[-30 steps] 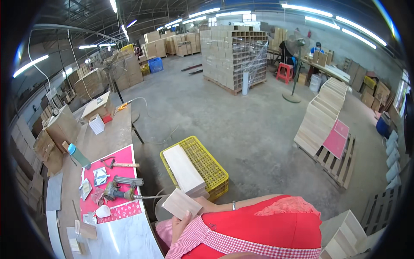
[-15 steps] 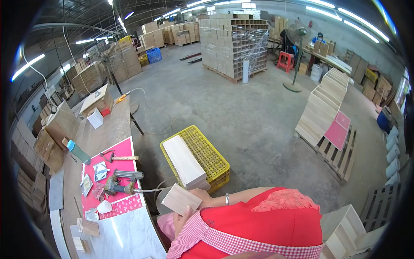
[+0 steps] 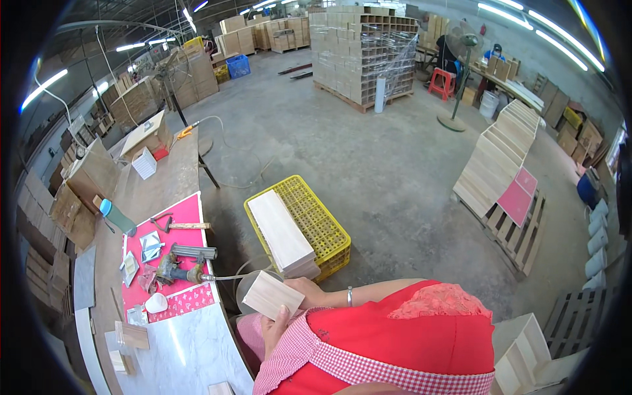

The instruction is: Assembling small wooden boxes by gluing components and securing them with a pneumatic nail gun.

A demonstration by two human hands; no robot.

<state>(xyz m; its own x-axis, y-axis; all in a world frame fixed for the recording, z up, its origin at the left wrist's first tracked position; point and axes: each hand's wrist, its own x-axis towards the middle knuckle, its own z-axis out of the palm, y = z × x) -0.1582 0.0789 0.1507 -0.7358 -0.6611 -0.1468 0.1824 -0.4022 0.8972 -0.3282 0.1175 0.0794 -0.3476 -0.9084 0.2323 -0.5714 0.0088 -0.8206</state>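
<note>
A small, pale rectangular wooden board [image 3: 271, 293] is held up in front of my red apron. My left hand [image 3: 274, 327] grips its near edge, thumb lying on the upper face. At the board's right edge is my right hand [image 3: 308, 291], closed, its fingers going partly out of sight behind the wood; a bracelet circles that wrist. Just beyond, a stack of long pale boards [image 3: 282, 227] lies on an upturned-looking yellow plastic crate [image 3: 322, 230]. A grey round surface [image 3: 249, 288] shows partly behind the held board.
At left, the workbench [image 3: 184, 355] carries a nail gun [image 3: 178, 271] with an air hose, a hammer [image 3: 187, 226], a blue-capped bottle [image 3: 118, 218] and wooden blocks [image 3: 133, 334]. A pallet [image 3: 526, 243] with wooden panels stands right. Wrapped boxes [image 3: 362, 59] and a fan [image 3: 454, 99] stand farther off.
The held board has shifted slightly left and up, both hands moving with it. The view has tilted a little, and another wooden piece shows more at the bench's near edge.
</note>
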